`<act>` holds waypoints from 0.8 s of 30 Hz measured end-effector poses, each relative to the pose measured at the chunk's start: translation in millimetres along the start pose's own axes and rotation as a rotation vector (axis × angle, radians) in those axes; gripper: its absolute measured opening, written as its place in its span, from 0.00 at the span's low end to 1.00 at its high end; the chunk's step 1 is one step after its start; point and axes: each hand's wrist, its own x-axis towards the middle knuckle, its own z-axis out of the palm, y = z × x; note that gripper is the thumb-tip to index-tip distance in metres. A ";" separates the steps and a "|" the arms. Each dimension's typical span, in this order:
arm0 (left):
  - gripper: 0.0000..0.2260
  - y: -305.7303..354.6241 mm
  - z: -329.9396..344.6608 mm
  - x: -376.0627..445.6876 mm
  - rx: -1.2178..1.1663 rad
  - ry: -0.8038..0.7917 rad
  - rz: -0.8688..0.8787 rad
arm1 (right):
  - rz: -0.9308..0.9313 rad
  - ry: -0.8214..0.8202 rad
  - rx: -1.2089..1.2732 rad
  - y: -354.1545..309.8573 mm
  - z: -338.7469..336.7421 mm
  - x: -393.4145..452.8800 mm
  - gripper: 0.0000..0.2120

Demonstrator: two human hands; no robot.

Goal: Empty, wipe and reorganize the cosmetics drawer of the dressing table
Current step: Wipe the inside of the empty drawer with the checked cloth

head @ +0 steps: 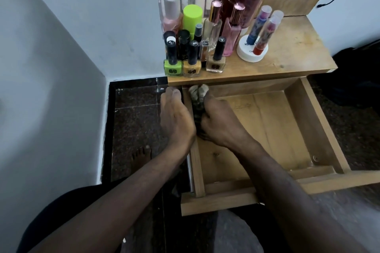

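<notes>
step: wiping | drawer (267, 125) pulled out, bare | right hand (218, 123) grips cloth (198, 96) at back-left corner | left hand (174, 117) flat on side wall | bottles (193, 55) wait on tabletop (292, 55) | next: probably sweep rest of floor

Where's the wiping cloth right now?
The cloth lies against the open drawer's left inner wall, gripped by the right hand, just below the tabletop edge.

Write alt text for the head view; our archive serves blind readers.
A person's right hand presses a grey cloth along the left inner wall of an emptied wooden drawer, while the left hand rests outside that wall. Nail polish bottles and perfumes crowd the tabletop above.
</notes>
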 end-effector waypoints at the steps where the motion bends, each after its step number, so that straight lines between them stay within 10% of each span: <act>1: 0.15 0.6 0.0 -0.8 0.001 -0.001 -0.002 | -0.004 -0.080 -0.028 -0.2 -0.8 -0.7 0.20; 5: 0.16 5.3 0.4 -6.3 -0.018 0.018 0.006 | -0.010 -0.351 -0.173 -6.4 -8.0 -20.3 0.30; 11: 0.17 5.1 3.9 -6.0 -0.009 0.035 0.014 | -0.110 -0.764 -0.248 3.1 -37.2 -70.1 0.18; 18: 0.16 2.0 3.2 0.4 -0.102 0.021 -0.007 | 0.277 -0.518 0.210 12.0 -21.0 -77.8 0.13; 24: 0.16 -1.6 -1.0 -4.1 -0.126 0.017 0.052 | 0.184 -0.111 0.305 -12.2 -6.9 -16.0 0.07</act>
